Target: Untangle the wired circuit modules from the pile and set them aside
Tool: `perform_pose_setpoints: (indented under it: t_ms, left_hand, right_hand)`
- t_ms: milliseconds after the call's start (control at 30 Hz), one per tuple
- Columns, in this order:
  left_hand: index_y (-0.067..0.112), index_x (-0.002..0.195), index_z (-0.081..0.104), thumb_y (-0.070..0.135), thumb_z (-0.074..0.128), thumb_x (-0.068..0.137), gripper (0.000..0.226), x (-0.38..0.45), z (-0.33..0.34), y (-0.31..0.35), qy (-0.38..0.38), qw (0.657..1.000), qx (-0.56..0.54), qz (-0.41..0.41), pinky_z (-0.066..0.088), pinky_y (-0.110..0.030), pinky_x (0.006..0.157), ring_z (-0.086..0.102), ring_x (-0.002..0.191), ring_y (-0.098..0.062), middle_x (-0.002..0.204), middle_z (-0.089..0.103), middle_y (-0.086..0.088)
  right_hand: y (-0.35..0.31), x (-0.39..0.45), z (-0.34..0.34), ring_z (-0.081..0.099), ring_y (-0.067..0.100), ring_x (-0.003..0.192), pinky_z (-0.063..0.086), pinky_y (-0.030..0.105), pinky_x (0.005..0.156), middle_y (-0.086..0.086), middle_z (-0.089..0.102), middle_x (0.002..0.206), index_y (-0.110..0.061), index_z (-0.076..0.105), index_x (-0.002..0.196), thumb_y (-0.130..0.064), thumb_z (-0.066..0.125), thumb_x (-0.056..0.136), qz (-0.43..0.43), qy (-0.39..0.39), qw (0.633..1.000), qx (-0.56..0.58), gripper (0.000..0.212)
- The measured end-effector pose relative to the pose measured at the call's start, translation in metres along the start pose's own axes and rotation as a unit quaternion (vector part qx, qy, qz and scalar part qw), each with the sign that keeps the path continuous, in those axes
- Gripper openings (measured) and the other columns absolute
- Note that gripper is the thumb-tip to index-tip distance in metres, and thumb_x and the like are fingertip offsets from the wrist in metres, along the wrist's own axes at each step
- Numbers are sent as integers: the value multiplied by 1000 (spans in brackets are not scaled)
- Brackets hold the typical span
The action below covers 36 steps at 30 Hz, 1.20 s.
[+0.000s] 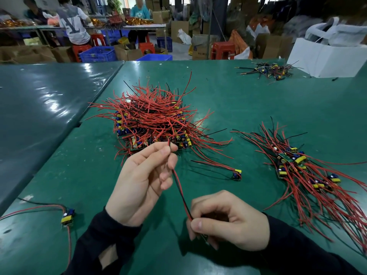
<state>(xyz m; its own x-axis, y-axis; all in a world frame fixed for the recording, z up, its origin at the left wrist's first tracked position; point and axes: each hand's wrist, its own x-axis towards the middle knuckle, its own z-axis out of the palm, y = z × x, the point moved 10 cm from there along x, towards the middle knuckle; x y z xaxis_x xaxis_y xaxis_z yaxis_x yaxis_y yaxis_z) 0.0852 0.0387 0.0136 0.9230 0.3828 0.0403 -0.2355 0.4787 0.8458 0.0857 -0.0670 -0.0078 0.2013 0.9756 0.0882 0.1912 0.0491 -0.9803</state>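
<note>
A tangled pile (153, 118) of red and black wires with small circuit modules lies mid-table on the green mat. My left hand (139, 183) is raised in front of the pile and pinches the upper end of a red and black wire pair (181, 190). My right hand (228, 221) grips the pair's lower end; the module there is mostly hidden inside the fingers. To the right lies a spread of sorted modules (297, 169), their wires fanned out.
A single module (237, 174) lies between the pile and the sorted spread. Another module (68, 216) sits at the near left. A smaller heap (272, 70) and a white box (325, 56) stand at the far right. People work at a far table.
</note>
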Motion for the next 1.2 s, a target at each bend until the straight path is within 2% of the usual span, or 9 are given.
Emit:
perform_pose_setpoints:
  t_ms: [200,333,467,600,833,900,1033,1100,1200]
  left_hand:
    - [10,75,69,11,57,78,13,-2,-8,18,23,994,45,101,35,-11,36,39,41,-2,57,57,-1]
    - [3,82,61,4,59,85,4,-19,-7,44,89,924,243,282,41,-19,39,43,40,-8,59,62,-4]
    - [5,81,66,13,62,78,9,-7,-13,27,94,966,168,174,43,-17,42,53,47,-8,65,70,-5]
    - [16,68,76,10,57,71,20,2,-24,18,78,993,55,71,48,-13,46,67,57,-7,68,72,-3]
    - [16,65,74,15,70,57,9,-1,-28,32,76,991,27,107,52,-14,50,72,64,-18,67,73,-6]
    - [15,69,72,9,67,67,7,-4,-30,35,101,981,71,151,54,-16,52,72,65,-21,70,73,-9]
    - [7,79,65,-5,66,80,12,-18,-24,45,171,917,253,255,52,-21,49,70,58,-21,74,73,-7]
    - [6,83,64,-5,64,83,11,-19,-28,42,193,913,250,257,52,-21,48,70,58,-21,76,73,-7]
    - [5,96,63,4,62,81,14,-7,-29,25,151,966,133,162,53,-19,55,72,69,-20,83,75,-9]
  right_hand:
    - [1,-1,-3,51,14,48,40,17,48,20,51,74,0,65,76,-11,55,92,14,9,1000,-3,21]
    - [-8,0,-5,54,16,46,41,23,48,10,55,70,-5,65,75,-10,57,92,-19,38,996,-78,20]
    - [0,-2,-7,50,16,46,40,21,45,13,53,65,-10,66,71,-15,56,90,19,33,999,-23,22]
    - [6,-4,-8,46,6,41,31,14,39,-7,53,57,-22,65,70,-20,55,86,59,16,996,64,19]
    - [0,-5,-8,48,7,41,29,14,38,3,54,64,-19,67,71,-23,57,84,32,2,990,134,16]
    - [-8,-5,-13,48,5,47,35,15,46,3,53,66,-14,68,72,-16,59,88,-30,54,998,-6,18]
    - [-25,-6,-9,43,11,58,34,21,57,2,49,66,-4,64,72,-9,62,89,-124,121,939,-297,18]
    - [-21,-5,-13,45,12,57,36,23,56,1,50,64,-6,65,71,-11,62,88,-103,133,941,-293,18]
    - [-2,-5,-28,49,7,46,35,16,47,-3,52,60,-17,67,70,-18,58,86,-15,154,985,-78,18]
